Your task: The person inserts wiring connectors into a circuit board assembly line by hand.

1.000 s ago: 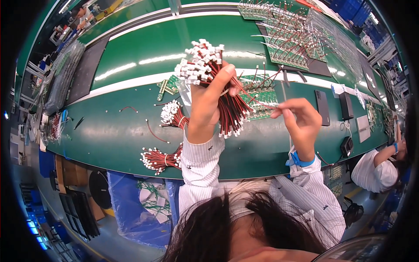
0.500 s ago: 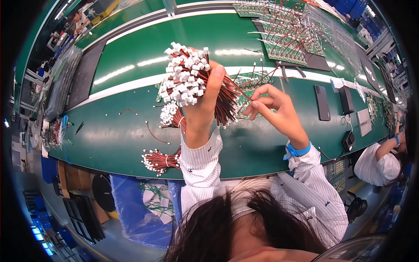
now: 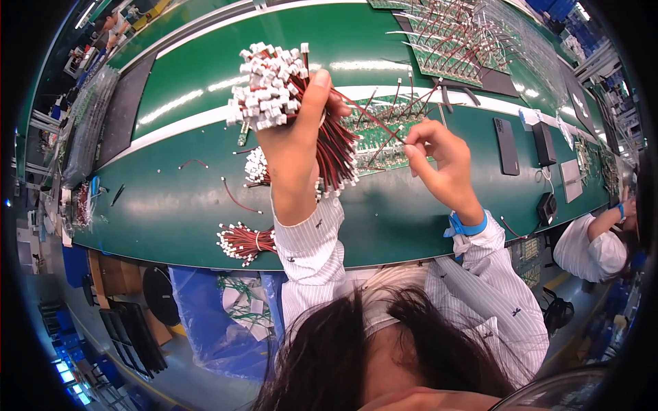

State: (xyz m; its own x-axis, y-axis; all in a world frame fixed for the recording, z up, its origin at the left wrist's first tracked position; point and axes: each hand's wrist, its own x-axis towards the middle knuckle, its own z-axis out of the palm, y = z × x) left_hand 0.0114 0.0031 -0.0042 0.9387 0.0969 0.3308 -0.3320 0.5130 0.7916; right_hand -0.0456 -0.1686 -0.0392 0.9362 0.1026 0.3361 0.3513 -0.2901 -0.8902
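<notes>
My left hand [image 3: 301, 130] is closed round a thick bundle of red-and-black wire cables [image 3: 336, 152] with white plastic connectors at their ends, held above the bench. Between the thumb and fingers of my right hand [image 3: 439, 161] is the end of one cable [image 3: 373, 118], which stretches across from the bundle. Under and behind that cable lies a green circuit board panel [image 3: 377, 140] with several short wires standing up from it. Another cable bundle [image 3: 257, 168] rests partly hidden beside my left wrist, and a tied bundle [image 3: 247, 242] lies by my left sleeve.
Loose cables [image 3: 240, 197] lie on the green bench [image 3: 171, 226] to the left. Wired circuit boards [image 3: 452, 51] stand at the far right. A dark phone [image 3: 506, 146] and a black box [image 3: 544, 144] sit on the right. Below the edge hangs a blue bin [image 3: 212, 322]; another person [image 3: 593, 246] sits at right.
My left hand and its bundle have moved left and slightly up. My right hand has shifted a little right, drawing the single cable out longer and straighter from the bundle.
</notes>
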